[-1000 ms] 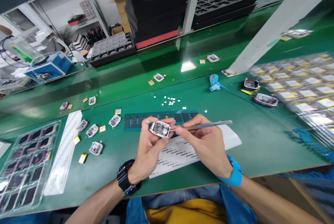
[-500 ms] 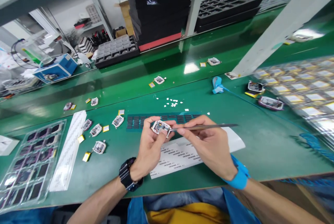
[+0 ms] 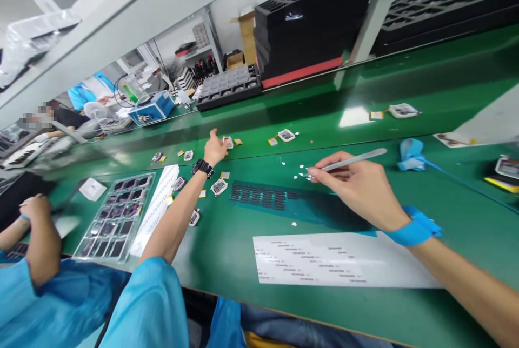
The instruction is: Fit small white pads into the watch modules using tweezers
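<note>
My left hand (image 3: 216,149), with a black watch on the wrist, reaches far out over the raised green strip. Its fingers are on a small white watch housing (image 3: 228,142) with exposed electronics; a yellow-edged battery (image 3: 238,141) lies beside it. The exact grip is partly hidden. Metal tweezers (image 3: 357,159) are held in my right hand (image 3: 357,186), which wears a blue wrist strap. Their tips point down among several small white pieces (image 3: 301,166) on the green mat. Below my right hand lies a teal sheet (image 3: 259,196) carrying rows of black stickers.
A white printed sheet (image 3: 308,261) lies near the front edge. More housings (image 3: 219,187) with batteries are scattered to the left, by a clear tray (image 3: 117,213). Another person's arm (image 3: 40,234) is at far left. A blue clip (image 3: 411,154) with a cord lies right.
My left hand has carried the housing from the middle out to the far left strip. My right hand has moved the tweezers away from the housing to the white pieces. The view has shifted left.
</note>
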### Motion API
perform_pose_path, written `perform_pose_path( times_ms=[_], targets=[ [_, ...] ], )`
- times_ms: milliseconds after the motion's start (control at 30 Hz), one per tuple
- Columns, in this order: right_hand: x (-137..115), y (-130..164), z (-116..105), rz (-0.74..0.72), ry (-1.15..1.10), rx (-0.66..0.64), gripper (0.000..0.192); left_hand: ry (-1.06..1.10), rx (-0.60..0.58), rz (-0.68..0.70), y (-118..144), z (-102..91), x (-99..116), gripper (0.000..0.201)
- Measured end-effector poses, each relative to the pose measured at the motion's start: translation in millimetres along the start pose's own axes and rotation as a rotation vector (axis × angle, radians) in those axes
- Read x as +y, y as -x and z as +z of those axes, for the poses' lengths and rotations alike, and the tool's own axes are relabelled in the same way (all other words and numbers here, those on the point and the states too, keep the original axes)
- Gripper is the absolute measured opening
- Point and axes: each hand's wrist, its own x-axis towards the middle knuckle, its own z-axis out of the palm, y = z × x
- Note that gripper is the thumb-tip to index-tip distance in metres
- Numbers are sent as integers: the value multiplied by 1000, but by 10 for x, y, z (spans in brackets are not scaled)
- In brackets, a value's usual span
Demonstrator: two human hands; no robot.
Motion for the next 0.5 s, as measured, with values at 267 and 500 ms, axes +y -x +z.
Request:
perform_pose_path(
  times_ms=[267, 500],
  targets=[
    [52, 45, -12, -56, 104, -55, 27, -352, 345, -239, -41, -668, -590, 47],
    [3, 79, -6, -120, 209, -77, 20, -242, 313, -199, -106, -718, -712, 38]
  ],
)
